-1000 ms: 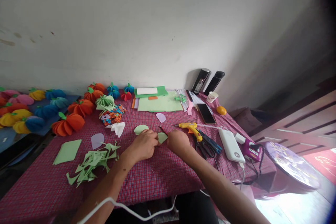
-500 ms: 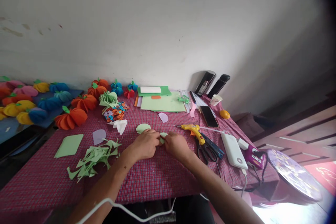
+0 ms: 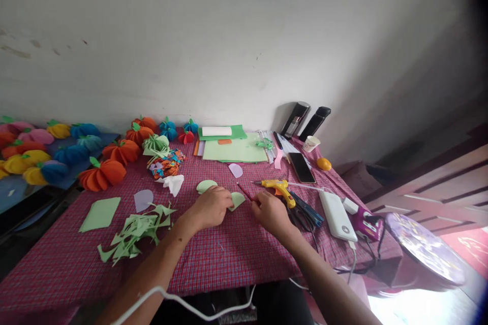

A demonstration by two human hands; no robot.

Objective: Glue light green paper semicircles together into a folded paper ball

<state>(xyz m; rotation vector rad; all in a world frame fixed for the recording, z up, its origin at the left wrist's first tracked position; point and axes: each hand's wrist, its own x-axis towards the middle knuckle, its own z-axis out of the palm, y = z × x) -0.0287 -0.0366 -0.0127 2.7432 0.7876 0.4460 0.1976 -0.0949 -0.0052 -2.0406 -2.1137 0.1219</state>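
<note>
The tablecloth (image 3: 229, 244) is red plaid; the glue gun (image 3: 275, 185) (cheerfully) yellow.

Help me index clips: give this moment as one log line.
left hand: holds green piece | right hand: holds red stick | glue gun: unheld | green scraps: left of left hand

no legible text, blurred print on white cup (image 3: 311, 145), unreadable pale marks on red surface (image 3: 471, 250)
</note>
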